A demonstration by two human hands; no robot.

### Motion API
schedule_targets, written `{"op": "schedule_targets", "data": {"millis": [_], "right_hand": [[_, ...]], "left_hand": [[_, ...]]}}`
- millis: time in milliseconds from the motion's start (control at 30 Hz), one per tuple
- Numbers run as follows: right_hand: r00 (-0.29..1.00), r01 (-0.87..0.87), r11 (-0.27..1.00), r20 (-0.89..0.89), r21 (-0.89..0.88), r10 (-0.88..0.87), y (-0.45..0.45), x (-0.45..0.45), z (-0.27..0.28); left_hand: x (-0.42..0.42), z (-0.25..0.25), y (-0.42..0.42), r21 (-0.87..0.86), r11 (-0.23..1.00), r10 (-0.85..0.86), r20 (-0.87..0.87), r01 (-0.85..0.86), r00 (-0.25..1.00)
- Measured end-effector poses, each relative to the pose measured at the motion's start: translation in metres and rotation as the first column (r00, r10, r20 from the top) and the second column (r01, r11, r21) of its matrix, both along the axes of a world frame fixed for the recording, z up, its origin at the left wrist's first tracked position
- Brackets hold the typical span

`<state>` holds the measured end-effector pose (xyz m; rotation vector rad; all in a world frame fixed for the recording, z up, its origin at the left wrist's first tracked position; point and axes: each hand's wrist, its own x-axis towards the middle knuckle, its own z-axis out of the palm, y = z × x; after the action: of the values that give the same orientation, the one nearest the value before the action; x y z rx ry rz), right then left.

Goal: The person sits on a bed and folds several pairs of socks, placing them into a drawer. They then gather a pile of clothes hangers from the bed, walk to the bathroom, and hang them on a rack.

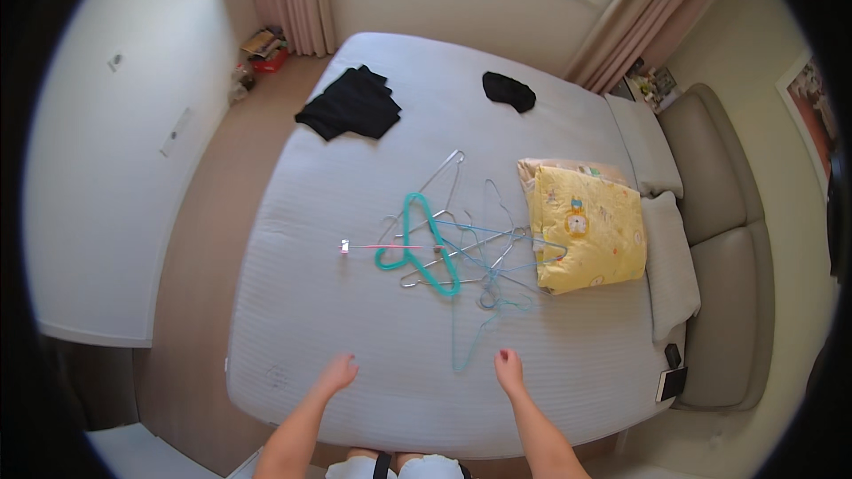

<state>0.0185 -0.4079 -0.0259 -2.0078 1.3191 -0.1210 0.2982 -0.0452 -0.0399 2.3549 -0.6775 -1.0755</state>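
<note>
My left hand [340, 372] hovers above the near part of the bed, slightly blurred, with no object visible in it. On the other side my right hand [509, 369] is loosely curled and holds nothing I can see. Beyond both hands lies a tangle of clothes hangers. A thick teal plastic hanger [407, 226] is on top, beside a pink clip hanger [386, 247] with a clip at its left end. Silver metal hangers [439, 173], a blue hanger [492, 229] and a thin pale green hanger [454, 339] overlap around it. The green one is closest to my right hand.
The hangers rest on a white mattress [299, 306]. Folded yellow bedding [592, 233] in clear plastic and pillows [669, 259] lie by the padded headboard [725, 299]. Black cloth [353, 103] and a smaller black item [509, 91] are farther off. A black-and-white box [671, 384] sits near right.
</note>
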Motion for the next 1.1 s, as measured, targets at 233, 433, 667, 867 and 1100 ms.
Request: {"op": "schedule_targets", "data": {"millis": [233,433,667,867,1100], "right_hand": [[0.948,0.280,0.946,-0.109,-0.162,-0.300,-0.068,0.117,-0.040],[0.902,0.248,0.966,-0.346,-0.078,-0.260,-0.082,0.185,-0.047],[0.948,0.028,0.961,-0.298,-0.274,-0.112,-0.036,0.175,-0.068],[0.967,-0.160,0.956,-0.233,-0.246,0.102,0.096,0.145,-0.048],[0.945,-0.273,0.957,-0.212,-0.099,0.248,0.214,0.089,-0.025]], "left_hand": [[0.104,-0.010,-0.219,-0.094,0.940,-0.234,0.520,0.327,0.822],[0.128,-0.027,-0.318,0.103,0.897,-0.413,0.545,0.430,0.730],[0.093,-0.045,-0.259,-0.105,0.876,-0.303,0.638,0.470,0.708],[0.030,-0.021,-0.110,-0.085,0.953,-0.184,0.600,0.290,0.778],[-0.035,-0.009,0.040,-0.047,0.988,-0.113,0.447,0.149,0.887]]}}
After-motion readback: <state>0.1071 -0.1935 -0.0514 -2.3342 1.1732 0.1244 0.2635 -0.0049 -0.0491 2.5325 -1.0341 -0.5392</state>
